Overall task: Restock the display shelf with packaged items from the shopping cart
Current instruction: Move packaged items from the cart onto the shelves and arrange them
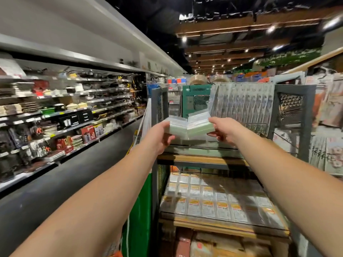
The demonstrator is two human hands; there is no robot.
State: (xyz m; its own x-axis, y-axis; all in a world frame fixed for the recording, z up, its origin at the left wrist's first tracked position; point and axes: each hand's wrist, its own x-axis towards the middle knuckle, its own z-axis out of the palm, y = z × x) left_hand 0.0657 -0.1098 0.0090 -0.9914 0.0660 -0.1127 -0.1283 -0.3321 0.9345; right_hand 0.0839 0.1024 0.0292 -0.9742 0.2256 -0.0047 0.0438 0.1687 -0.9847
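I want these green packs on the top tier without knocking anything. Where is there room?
Both hands, left and right, hold the green packs over the top tier. Open space shows behind them, between the left mesh panel and the upright packets. The tier's floor is hidden. The lower tier's packets lie edge to edge.

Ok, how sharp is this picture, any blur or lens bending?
Head view: wide-angle bending curves the long wall shelving; motion blur softens the clear-wrapped pale green packets in both hands' grip, left hand, right hand; ceiling spotlights flare.
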